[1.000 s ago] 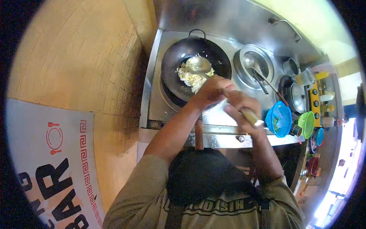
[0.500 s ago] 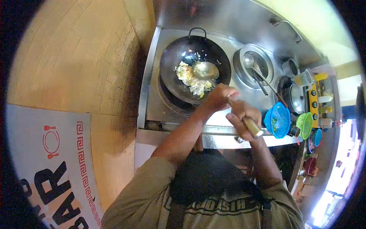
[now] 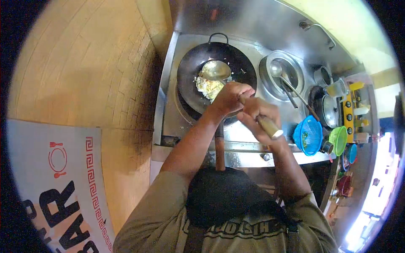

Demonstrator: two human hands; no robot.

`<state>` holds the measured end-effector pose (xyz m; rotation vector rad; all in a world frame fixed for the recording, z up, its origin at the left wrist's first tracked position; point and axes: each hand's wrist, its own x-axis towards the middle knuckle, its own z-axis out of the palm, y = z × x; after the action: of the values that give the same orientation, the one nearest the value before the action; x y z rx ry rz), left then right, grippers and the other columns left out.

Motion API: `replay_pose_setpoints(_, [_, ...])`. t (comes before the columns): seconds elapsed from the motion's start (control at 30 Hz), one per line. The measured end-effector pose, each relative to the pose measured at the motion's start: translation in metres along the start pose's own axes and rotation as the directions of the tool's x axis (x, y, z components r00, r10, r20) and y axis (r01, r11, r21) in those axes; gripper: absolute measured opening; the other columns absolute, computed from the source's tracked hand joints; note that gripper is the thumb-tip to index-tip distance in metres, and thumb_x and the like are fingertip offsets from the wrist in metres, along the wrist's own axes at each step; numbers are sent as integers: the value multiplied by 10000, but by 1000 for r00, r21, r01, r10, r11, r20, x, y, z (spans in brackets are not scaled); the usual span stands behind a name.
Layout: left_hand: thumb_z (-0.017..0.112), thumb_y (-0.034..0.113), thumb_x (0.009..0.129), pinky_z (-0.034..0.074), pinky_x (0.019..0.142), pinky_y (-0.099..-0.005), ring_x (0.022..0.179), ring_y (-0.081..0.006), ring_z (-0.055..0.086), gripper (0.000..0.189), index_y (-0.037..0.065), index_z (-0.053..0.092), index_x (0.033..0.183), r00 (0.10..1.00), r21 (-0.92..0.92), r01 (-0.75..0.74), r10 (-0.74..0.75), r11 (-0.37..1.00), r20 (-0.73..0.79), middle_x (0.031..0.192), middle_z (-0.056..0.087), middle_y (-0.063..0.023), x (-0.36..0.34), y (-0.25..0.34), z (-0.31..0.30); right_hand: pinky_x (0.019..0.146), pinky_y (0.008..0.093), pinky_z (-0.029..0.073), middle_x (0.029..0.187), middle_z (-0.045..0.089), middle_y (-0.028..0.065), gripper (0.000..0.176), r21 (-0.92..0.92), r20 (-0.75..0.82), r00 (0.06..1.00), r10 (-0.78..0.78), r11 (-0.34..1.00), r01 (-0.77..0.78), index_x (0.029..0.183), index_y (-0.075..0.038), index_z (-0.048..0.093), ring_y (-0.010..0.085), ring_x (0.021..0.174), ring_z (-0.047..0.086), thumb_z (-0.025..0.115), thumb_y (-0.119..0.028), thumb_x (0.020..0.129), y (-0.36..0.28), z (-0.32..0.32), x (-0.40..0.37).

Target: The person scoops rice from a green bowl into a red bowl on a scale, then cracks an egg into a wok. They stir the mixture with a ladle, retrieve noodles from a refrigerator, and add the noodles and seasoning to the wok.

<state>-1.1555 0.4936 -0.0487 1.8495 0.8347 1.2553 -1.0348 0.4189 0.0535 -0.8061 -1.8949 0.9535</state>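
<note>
A big dark wok [image 3: 190,90] sits on the stove, with egg-like yellow and white food [image 3: 207,87] in it. The bowl of a metal ladle [image 3: 216,70] rests over the food toward the wok's far side. Both hands are closed round the ladle's long handle: my left hand [image 3: 231,98] nearer the bowl, my right hand [image 3: 260,117] near the handle's butt end, which sticks out below it. The wok's wooden handle [image 3: 220,149] points toward my body, under my left forearm, and no hand is on it.
Right of the wok stands a round metal pot [image 3: 266,80] with a second ladle [image 3: 301,99] in it. Farther right are a blue basket [image 3: 311,137], a green basket [image 3: 338,139], a lidded pan [image 3: 329,109] and several bottles. A steel splashback [image 3: 236,21] rises behind.
The ladle's bowl has moved up and left within the wok, and the food lies more bunched beneath it. Both hands have shifted left with the handle, uncovering the wok's wooden handle.
</note>
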Motion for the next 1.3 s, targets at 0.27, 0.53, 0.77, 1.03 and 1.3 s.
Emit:
replay_pose_setpoints(0.27, [659, 404, 803, 501, 738, -325, 834, -207, 615, 449, -18, 622, 951, 997, -323, 68, -53, 944, 56, 892, 635, -110, -21, -27, 10, 556, 310, 403, 633, 496, 58, 314, -99, -16, 999, -47, 994, 45, 633, -70, 435, 190, 582, 498, 731, -100, 732, 43, 6, -18])
replay_pose_setpoints(0.53, [660, 377, 790, 464, 835, -350, 929, -224, 581, 473, -4, 575, 1058, 964, -170, 181, -140, 969, 225, 1022, 598, -105, -33, -22, 17, 610, 394, 408, 652, 529, 117, 323, -24, -143, 986, -90, 996, 87, 611, -46, 490, 315, 666, 545, 673, -306, 552, 4, 11, -78])
replay_pose_setpoints(0.77, [658, 396, 769, 437, 862, -356, 966, -238, 553, 518, -20, 566, 1064, 933, -7, 294, -286, 956, 219, 1069, 572, -124, -68, -21, 13, 742, 389, 360, 637, 534, 104, 293, 3, -178, 983, -50, 999, 52, 580, -79, 532, 300, 679, 539, 700, -302, 488, 18, 25, -101])
replay_pose_setpoints(1.03, [656, 418, 746, 407, 894, -362, 1009, -255, 521, 569, -38, 555, 1070, 746, 221, 384, -443, 896, 497, 1123, 544, -145, -69, -30, 38, 664, 419, 445, 758, 579, 168, 190, 70, -83, 987, -141, 987, 147, 802, -74, 595, 345, 798, 568, 677, -127, 639, 46, -2, -162])
replay_pose_setpoints(1.3, [713, 349, 709, 206, 1086, -501, 1316, -433, 268, 620, 78, 539, 1239, 681, 830, -251, -518, 499, 518, 1409, 332, -257, -98, -5, 61, 864, 464, 461, 1139, 588, 220, 543, 6, -103, 946, 309, 951, -310, 1259, -43, 502, 384, 1042, 568, 672, -166, 758, -12, -121, -404])
